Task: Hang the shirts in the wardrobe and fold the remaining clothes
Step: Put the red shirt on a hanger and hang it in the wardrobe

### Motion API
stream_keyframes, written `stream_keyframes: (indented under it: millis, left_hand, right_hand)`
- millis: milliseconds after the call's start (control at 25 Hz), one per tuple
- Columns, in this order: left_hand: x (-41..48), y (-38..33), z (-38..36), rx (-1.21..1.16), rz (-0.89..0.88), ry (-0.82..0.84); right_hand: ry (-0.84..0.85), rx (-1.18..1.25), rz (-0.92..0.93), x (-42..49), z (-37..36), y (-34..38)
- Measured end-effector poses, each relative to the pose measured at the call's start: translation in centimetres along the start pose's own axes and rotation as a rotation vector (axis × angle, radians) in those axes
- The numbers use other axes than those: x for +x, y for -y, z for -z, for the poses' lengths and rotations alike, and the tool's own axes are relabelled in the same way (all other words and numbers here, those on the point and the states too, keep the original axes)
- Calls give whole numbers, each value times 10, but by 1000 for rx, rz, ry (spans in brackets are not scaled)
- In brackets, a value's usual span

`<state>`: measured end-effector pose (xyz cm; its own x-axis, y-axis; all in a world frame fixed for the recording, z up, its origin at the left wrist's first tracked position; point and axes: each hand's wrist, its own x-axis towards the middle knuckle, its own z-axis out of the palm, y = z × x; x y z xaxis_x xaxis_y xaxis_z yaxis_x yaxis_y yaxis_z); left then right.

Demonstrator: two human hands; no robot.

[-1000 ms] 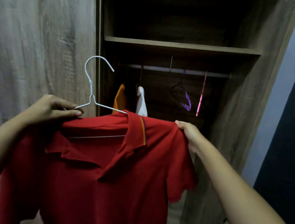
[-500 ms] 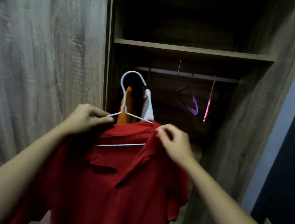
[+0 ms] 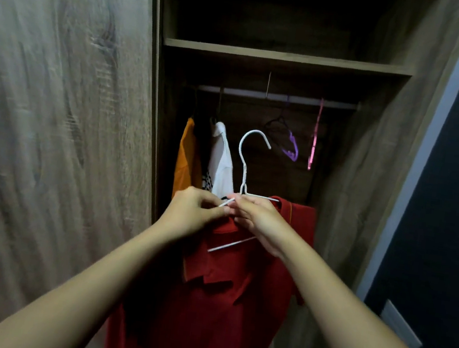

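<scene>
The red shirt hangs on a white wire hanger, held up in front of the open wardrobe, below the rail and not hooked on it. The left hand pinches the hanger's left arm between thumb and fingertips. The right hand is clenched on the wire just under the twisted neck, at the red collar. The two hands nearly touch.

At the rail's left end hang an orange shirt and a white shirt, close together, with something dark between them that is too dim to make out. The hook rises just right of the white shirt. Toward the rail's right end hang a purple hanger and a pink hanger, both bare; the purple one sits just right of the hook and above it.

A thin rod drops from the shelf to the rail's middle, straight above the hook. Bare rail shows between the white shirt's hanger and the purple one. The door stands at the left, its edge beside the orange shirt. The wardrobe's right wall lies close past the red shirt's right shoulder.
</scene>
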<state>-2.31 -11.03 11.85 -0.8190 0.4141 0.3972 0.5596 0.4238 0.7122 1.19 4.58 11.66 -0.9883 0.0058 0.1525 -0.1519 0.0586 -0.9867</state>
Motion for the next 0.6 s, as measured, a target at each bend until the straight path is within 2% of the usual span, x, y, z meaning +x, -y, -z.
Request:
stream_keyframes:
  millis: [80,120,160,280,440,600]
  left_hand:
    - [4,-2,-6,-380,196,123]
    - [10,-2,-9,-499,267,159]
    - [17,1,-11,-521,296,142]
    - [52,17,-11,-274,214,-90]
    - [118,17,-9,196,54,-306]
    - [194,15,-19,312,24,-432]
  right_hand:
    - [-96,81,-58,5,9,3]
    - [-147,94,-75,11,14,5]
    - [-187,109,-92,19,19,7]
    - [-255,28,-118,47,31,12]
    - [-219,-159,-49,88,43,16]
    - [-288,-659,88,126,71,26]
